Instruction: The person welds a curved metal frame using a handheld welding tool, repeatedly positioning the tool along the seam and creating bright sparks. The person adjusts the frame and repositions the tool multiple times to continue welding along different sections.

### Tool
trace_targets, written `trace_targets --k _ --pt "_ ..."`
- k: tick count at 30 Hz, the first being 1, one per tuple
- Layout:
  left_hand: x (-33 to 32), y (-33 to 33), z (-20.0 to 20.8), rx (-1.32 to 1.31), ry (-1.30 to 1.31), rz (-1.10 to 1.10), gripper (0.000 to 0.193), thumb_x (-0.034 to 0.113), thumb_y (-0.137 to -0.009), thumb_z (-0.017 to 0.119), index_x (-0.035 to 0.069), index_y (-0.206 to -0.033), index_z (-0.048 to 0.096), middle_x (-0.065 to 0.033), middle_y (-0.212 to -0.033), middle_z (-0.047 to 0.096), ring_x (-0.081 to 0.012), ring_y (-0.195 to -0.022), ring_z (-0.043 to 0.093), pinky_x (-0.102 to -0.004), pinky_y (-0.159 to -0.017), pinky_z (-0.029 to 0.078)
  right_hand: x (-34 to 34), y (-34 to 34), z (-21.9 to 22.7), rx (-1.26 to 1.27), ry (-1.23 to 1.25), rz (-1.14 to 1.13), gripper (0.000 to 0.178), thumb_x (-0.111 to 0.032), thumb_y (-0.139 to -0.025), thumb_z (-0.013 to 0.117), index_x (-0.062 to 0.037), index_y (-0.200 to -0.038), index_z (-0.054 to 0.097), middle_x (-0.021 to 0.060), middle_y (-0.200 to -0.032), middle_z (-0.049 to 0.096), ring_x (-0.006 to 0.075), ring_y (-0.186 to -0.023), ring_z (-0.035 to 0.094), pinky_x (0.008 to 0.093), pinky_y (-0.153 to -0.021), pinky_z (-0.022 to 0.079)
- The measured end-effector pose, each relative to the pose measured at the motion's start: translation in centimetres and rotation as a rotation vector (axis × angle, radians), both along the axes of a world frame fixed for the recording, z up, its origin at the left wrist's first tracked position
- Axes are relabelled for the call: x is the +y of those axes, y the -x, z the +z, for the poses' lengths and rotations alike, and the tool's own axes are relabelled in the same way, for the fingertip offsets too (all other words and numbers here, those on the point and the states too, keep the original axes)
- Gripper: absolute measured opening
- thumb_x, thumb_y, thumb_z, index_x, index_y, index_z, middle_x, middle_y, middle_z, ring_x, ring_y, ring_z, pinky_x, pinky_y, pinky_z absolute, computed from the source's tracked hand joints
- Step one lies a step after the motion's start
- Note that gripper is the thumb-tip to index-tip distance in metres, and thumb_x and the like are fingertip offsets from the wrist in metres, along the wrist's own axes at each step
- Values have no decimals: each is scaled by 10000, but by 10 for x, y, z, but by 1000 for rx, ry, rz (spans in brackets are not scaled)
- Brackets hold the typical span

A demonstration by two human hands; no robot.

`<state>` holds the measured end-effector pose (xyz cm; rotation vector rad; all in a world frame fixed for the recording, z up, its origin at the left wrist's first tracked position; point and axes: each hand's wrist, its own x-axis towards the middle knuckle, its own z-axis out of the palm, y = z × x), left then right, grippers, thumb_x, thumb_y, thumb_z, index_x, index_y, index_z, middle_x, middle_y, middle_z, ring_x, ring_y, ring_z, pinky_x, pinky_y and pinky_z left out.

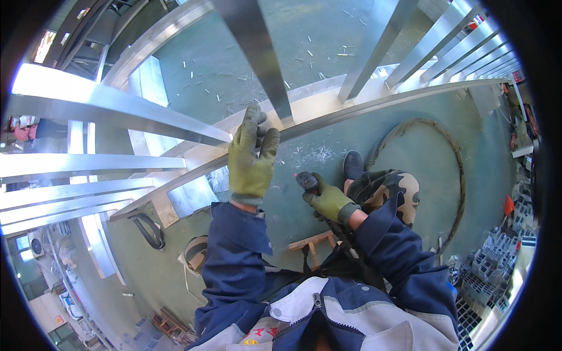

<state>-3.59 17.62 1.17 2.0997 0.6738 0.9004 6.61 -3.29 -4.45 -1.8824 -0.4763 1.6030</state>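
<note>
My left hand, in an olive-green work glove, lies against the long metal rail of a frame with several upright bars. Its fingers are stretched out with the thumb apart, next to the foot of one metal bar; it holds nothing. Below and to the right of the rail, my right hand, gloved the same way, is closed round a dark handheld tool with a rounded head. A thick black cable or hose seems to run from it toward my lap. The tool's exact kind cannot be told.
A thick hose curves over the green floor on the right. A small wooden stool stands below my hands, and a black strap loop lies left. Metal parts are stacked at lower right; scraps litter the floor beyond the frame.
</note>
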Motion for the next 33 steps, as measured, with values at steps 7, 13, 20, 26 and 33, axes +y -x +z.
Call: trace_targets --k 7,13,20,26,33 --pt "21 -21 8 268 -134 -62 280 97 -1000 856 41 -1252 746 -43 -957 767 -127 -755 689 -297 -736 564 -12 -23 5 -18 -47 44 888 -341 -1014 633 -50 -1764 258 145 -851 749 254 -685 748 422 -616 594" --pt "32 -23 -11 176 -114 -102 234 105 -1011 857 45 -1214 758 -33 -971 788 -126 -836 743 -306 -753 570 -18 -16 7 -93 -130 65 833 -362 -1018 638 -37 -1716 319 295 -1031 780 478 -931 774 544 -836 600" --pt "33 -28 -17 184 -127 -36 238 192 -929 878 129 -1148 807 -109 -973 789 -326 -888 777 -445 -819 593 -21 -13 9 -203 -160 97 799 -350 -1025 623 -14 -1691 338 402 -1203 730 590 -1132 701 607 -984 546" --pt "32 -30 -20 138 -219 -55 264 93 -1018 845 15 -1259 771 -90 -1103 836 -190 -981 770 -348 -880 597 -20 -14 9 -221 -160 104 799 -357 -1031 623 -16 -1695 336 406 -1195 727 591 -1137 698 609 -988 542" --pt "34 -25 -23 92 -166 -69 297 57 -1007 849 7 -1290 774 -77 -1136 834 -166 -1020 759 -325 -902 597 -17 -12 6 -266 -116 136 811 -364 -1032 627 -26 -1708 333 401 -1203 729 583 -1148 701 602 -994 547"
